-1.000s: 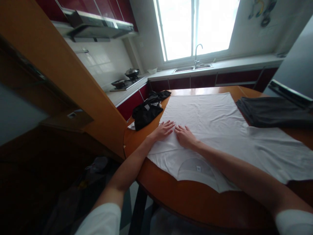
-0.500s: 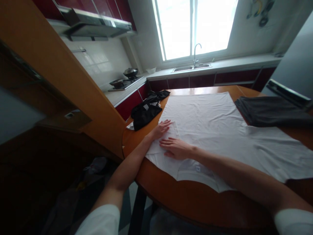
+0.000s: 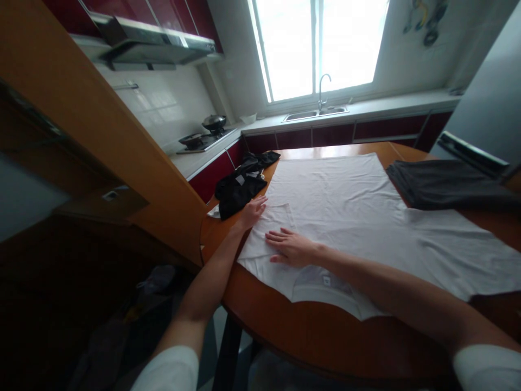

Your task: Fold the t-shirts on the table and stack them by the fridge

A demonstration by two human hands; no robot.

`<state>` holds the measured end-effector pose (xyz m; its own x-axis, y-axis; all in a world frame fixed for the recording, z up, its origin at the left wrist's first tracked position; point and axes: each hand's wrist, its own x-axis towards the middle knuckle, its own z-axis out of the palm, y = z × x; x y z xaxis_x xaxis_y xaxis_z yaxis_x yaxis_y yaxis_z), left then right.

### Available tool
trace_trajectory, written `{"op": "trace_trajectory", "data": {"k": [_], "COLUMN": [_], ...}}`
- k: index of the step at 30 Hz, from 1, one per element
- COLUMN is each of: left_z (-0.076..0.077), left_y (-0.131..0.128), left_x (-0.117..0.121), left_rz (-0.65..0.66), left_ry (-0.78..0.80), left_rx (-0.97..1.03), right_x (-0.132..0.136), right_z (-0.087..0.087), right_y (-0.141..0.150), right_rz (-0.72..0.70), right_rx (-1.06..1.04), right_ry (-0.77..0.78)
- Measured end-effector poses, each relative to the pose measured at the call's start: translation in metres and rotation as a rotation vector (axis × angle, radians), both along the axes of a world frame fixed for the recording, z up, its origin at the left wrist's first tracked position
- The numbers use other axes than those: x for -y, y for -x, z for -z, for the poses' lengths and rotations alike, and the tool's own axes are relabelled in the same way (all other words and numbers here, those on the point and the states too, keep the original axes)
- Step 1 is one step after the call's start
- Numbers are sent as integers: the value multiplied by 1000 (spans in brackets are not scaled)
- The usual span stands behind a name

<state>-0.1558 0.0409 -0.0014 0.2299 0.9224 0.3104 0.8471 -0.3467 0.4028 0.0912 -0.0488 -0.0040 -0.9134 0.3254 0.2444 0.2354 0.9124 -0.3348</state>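
Note:
A white T-shirt (image 3: 337,190) lies spread on the wooden table (image 3: 285,331), its neckline and small label toward me. The sleeve on the left is folded in over the body, while the one on the right stretches out flat. My right hand (image 3: 293,247) rests flat on the shirt beside the folded sleeve, fingers outstretched. At the shirt's left edge is my left hand (image 3: 254,212), its fingers extended and touching the cloth or just above it; I cannot tell which. Neither hand grips anything.
Black clothing (image 3: 240,187) is heaped on the table's left side. Folded dark grey cloth (image 3: 448,184) lies at the right. Beyond the table are a stove with pans (image 3: 214,124) and a sink (image 3: 315,114). A wooden panel (image 3: 163,201) rises close on the left.
My left hand has moved left from the folded sleeve to the shirt's edge. My right hand has stayed in nearly the same spot on the shirt.

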Motion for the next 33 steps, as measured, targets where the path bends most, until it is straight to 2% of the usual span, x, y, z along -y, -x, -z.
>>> {"op": "trace_trajectory", "data": {"k": [4,9,12,15,24,28,33], "left_z": [-5,-4,-1,1,12,12,5], "left_y": [17,27,30,34,39,38,30], "left_x": [4,6,4,2,-3,-5,-4], "left_rz": [-20,91,131,91,1,27,-70], "left_ry": [-9,121,116,92,179,101,-125], "left_rx": [50,-16,-37,-34,-90,-16,88], "right_x": [-1,-1,-2,-3,-7,-6,-8], "right_z": [0,-1,-3,-2,7,3,2], "right_y": [0,0,0,1,3,4,5], "right_rz": [43,58,92,116,112,146,434], "right_rx": [-22,-20,-58,-59,-58,-109,-158], "right_ry": [2,9,-10,-19,-47,-51,-57]}}
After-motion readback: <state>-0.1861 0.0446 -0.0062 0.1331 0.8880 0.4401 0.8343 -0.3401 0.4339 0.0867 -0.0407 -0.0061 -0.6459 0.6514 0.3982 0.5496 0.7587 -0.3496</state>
